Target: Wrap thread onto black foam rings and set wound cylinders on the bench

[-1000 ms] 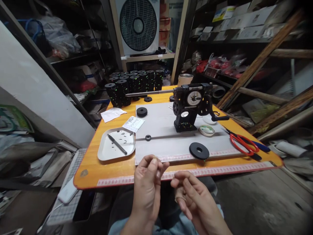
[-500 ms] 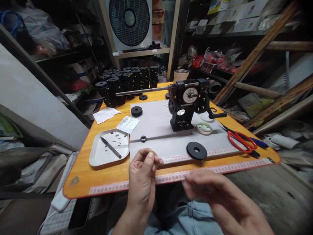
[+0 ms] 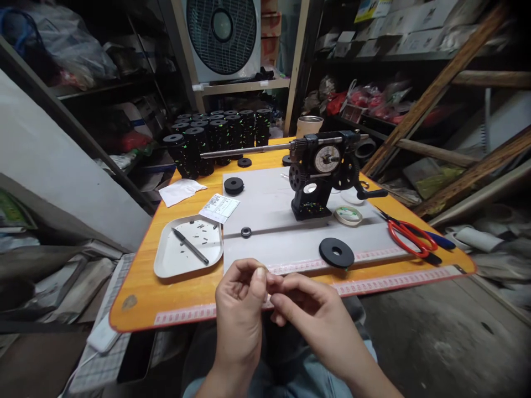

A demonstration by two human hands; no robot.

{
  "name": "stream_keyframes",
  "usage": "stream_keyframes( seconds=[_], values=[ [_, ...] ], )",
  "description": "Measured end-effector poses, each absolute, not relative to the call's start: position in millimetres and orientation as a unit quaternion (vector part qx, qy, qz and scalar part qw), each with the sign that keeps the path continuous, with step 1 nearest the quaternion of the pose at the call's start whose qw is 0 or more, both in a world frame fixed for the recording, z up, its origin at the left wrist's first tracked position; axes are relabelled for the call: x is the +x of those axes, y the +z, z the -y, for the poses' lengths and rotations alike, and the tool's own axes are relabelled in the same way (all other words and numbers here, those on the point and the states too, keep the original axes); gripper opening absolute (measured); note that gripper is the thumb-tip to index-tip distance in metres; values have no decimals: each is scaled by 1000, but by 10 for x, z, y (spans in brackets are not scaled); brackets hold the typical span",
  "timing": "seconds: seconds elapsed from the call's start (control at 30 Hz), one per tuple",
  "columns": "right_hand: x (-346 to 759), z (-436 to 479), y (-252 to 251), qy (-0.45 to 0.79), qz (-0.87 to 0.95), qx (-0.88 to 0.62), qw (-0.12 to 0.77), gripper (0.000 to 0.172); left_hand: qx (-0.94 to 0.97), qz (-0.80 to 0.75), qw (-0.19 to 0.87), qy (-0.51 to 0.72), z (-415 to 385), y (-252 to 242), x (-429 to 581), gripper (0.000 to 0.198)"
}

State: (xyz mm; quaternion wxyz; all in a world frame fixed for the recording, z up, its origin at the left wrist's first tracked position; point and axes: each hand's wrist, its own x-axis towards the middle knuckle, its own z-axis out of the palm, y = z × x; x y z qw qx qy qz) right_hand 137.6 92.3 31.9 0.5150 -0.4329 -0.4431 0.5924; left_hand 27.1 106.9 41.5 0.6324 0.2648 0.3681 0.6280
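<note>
My left hand (image 3: 240, 304) is raised in front of the orange table's near edge (image 3: 174, 301), thumb and forefinger pinched on something too small to make out. My right hand (image 3: 309, 312) meets it from the right, its fingertips pinched against the left fingertips. Just beyond the hands lies a black disc (image 3: 337, 252) on a grey board (image 3: 269, 221). A black hand-crank winder with a dial (image 3: 319, 174) stands at the board's far side, a long rod sticking out to its left.
A white tray (image 3: 188, 249) with a pen and small bits sits at left. Red scissors (image 3: 409, 235) and a tape roll (image 3: 348, 215) lie at right. Several black spools (image 3: 215, 138) stand at the table's back. Shelves and planks crowd both sides.
My right hand, pulled away low and to the right half a second ago, has come back up to touch my left fingertips. The left hand has stayed pinched in place.
</note>
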Motion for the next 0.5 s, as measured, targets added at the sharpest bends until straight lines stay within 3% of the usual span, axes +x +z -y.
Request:
stream_keyframes(
  seconds=[0.27, 0.4, 0.5],
  values=[
    [1600, -834, 322, 405, 608, -438, 524, 10, 302, -399, 655, 567, -993, 386, 90, 21],
    [1713, -864, 367, 245, 706, -434, 503, 17, 329, -412, 683, 505, -894, 423, 44, 27],
    [1750, -875, 379, 193, 731, -437, 488, 18, 323, -412, 700, 486, -850, 450, 55, 31]
  ],
)
